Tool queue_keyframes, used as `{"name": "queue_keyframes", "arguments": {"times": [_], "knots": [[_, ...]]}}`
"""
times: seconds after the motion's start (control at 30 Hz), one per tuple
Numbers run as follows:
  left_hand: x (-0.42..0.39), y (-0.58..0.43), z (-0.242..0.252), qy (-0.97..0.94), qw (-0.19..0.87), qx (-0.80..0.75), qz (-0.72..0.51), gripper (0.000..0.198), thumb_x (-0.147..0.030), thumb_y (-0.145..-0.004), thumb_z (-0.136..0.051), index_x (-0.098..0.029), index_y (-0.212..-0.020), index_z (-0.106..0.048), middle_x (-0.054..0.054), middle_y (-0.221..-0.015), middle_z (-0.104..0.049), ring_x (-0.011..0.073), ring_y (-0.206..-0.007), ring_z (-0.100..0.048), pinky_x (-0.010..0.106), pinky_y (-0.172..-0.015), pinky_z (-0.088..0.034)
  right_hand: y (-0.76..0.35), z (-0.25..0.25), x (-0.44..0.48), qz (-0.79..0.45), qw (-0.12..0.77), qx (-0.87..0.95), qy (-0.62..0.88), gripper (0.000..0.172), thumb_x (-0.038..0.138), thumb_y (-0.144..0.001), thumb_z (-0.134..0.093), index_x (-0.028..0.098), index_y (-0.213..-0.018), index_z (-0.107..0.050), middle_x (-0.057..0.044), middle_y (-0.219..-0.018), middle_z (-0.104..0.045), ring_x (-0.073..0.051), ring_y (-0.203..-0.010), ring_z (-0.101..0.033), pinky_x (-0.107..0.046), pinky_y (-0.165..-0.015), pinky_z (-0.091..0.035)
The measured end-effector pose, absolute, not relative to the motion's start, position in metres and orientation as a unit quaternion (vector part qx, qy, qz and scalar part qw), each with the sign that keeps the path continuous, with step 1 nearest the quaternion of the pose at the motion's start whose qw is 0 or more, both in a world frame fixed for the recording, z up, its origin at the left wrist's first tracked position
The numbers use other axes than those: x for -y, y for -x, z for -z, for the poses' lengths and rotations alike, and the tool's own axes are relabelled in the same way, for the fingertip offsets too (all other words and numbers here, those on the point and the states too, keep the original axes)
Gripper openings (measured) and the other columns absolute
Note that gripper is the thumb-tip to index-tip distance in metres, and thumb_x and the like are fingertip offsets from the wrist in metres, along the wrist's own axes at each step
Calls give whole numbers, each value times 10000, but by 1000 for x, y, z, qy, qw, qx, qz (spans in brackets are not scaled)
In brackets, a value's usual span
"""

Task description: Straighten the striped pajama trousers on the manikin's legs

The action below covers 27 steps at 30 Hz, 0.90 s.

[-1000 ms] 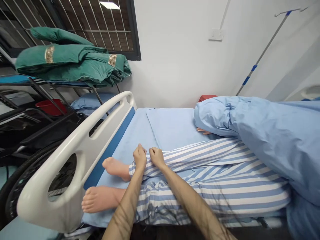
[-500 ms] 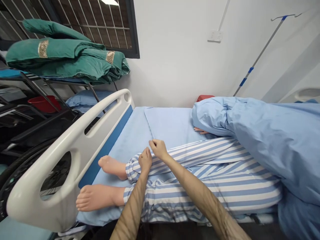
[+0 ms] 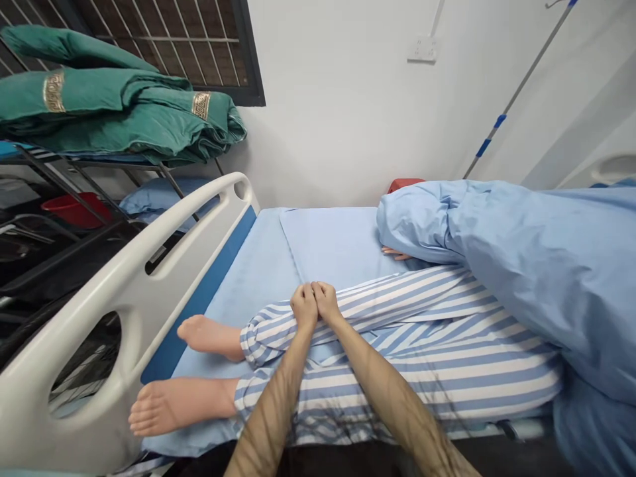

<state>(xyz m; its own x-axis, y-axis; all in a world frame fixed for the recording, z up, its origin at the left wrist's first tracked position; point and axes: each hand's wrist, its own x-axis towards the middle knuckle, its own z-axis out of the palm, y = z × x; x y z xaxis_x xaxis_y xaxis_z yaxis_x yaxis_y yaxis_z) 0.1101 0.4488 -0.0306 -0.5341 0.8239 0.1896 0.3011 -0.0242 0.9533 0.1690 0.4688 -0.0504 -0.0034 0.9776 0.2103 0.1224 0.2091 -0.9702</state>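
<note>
No words, numbers or brand names can be read anywhere. The only marks are two gold woven patches (image 3: 201, 106) on the folded green quilts (image 3: 124, 126) at upper left of the frame; they show a square ornamental pattern, too small to make out as letters. The white wall socket (image 3: 421, 49) at top centre is unmarked.

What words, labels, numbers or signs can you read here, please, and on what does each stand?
None can be read.
The gold patches on the folded green blankets show only an ornamental pattern, no letters.
The wall socket plate is too small to show any marking.
The striped trousers carry no print.
</note>
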Motion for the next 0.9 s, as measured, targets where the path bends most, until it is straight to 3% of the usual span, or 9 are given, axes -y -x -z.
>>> {"name": "queue_keyframes", "arguments": {"times": [0.17,0.33,0.63,0.9], "knots": [[-441,-107,58,-472,191,-695,-508,323,-282,-850,-393,-195,-541,-361,-16,-496,-410,109,-525,-328,263,-573,-245,-169,33,-466,-366,478,605,521,384,353,-840,-421,211,-511,-285,63,-481,-283,-94,-498,-291,-242,-514,-239],[-441,-107,59,-488,212,-687,-495,334,-351,-874,-380,-200,-582,-435,-1,-549,-493,119,-558,-392,265,-588,-274,-194,22,-470,-283,413,722,478,376,317,-842,-449,199,-512,-313,65,-478,-293,-91,-500,-266,-254,-543,-218],[-457,-126,18,-484,265,-656,-514,430,-374,-919,-316,-232,-522,-396,16,-524,-508,138,-568,-465,288,-649,-369,-215,47,-481,-378,488,613,494,403,399,-825,-437,209,-507,-278,71,-500,-233,-84,-512,-274,-231,-522,-243],[-460,-150,36,-506,233,-716,-420,353,-287,-897,-389,-217,-551,-367,34,-607,-541,149,-609,-423,293,-632,-266,-215,38,-485,-418,514,553,505,378,397,-815,-433,224,-524,-266,65,-502,-267,-93,-508,-284,-236,-504,-273]]}}
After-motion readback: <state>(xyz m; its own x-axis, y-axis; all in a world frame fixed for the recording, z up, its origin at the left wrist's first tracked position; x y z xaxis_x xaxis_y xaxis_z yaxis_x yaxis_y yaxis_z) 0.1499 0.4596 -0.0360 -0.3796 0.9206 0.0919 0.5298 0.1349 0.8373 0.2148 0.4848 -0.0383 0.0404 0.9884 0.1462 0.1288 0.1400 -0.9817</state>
